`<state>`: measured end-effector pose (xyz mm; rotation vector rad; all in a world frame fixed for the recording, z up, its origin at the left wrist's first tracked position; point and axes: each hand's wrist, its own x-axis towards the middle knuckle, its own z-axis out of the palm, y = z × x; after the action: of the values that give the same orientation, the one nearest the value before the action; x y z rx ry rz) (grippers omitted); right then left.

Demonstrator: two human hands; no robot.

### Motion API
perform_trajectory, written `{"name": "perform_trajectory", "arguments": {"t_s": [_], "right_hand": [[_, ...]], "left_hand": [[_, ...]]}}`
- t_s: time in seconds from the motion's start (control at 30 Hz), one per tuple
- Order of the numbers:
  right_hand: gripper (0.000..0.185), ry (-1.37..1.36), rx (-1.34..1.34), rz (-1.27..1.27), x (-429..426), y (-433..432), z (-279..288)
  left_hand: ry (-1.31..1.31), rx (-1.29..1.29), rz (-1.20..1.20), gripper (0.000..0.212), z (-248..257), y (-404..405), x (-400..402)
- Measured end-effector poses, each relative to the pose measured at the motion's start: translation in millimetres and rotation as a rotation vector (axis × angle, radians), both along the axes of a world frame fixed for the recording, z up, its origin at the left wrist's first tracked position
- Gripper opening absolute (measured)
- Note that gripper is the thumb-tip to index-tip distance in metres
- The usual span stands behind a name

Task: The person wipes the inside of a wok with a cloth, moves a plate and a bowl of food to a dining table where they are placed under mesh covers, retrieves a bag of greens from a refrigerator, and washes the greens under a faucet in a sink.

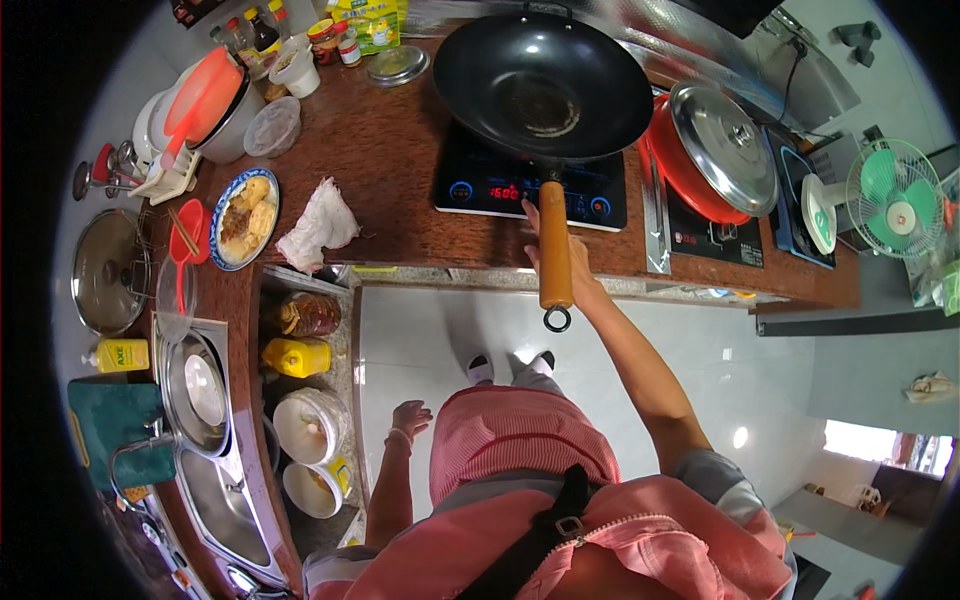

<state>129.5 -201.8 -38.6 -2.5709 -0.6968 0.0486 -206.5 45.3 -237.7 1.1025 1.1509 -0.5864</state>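
A black wok (517, 97) with nothing visible in its bowl sits on an induction cooktop (480, 176), whose red display is lit. Its wooden handle (556, 244) points toward me over the counter's front edge. Under the handle, my right hand (576, 262) reaches to the cooktop's control panel; one finger is at the panel beside the display. The handle hides part of this hand, which does not grip it. My left hand (411, 418) hangs low at my side above the floor, holding nothing, fingers loosely apart.
To the right stands a red pan (679, 165) under a steel lid (724, 146), near a small fan (896, 202). Leftward are a crumpled white cloth (319, 225), a plate of food (241, 244), a red ladle (191, 232) and a sink (225, 510). Bottles and jars (262, 37) line the back.
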Motion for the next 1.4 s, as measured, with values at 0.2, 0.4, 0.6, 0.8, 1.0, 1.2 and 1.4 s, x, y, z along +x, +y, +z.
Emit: {"name": "perform_trajectory", "arguments": {"t_s": [0.2,0.4,0.6,0.8,1.0,1.2,1.4], "right_hand": [[0.034,0.289,-0.180,0.080,-91,-45,17],[0.044,0.936,0.454,0.040,-228,-129,-25],[0.050,1.111,0.911,-0.161,-295,-214,-22],[0.056,0.959,1.149,-0.447,-377,-335,-15],[0.063,0.832,1.304,-0.775,-483,-429,-2],[0.063,0.934,1.438,-1.070,-553,-477,-53],[0.040,1.142,0.548,-1.610,-595,-556,-113]], "left_hand": [[0.143,0.008,-0.126,0.028,-24,5,-22],[0.129,0.179,-0.329,0.026,-33,-13,13],[-0.729,0.081,-1.006,0.044,92,-204,140],[-0.497,-0.805,-1.805,0.044,97,-361,129],[0.027,-0.885,-1.956,0.047,145,-527,129],[-1.640,0.051,-3.056,0.044,82,-596,171],[-0.501,0.681,-2.499,0.058,70,-696,250]]}}
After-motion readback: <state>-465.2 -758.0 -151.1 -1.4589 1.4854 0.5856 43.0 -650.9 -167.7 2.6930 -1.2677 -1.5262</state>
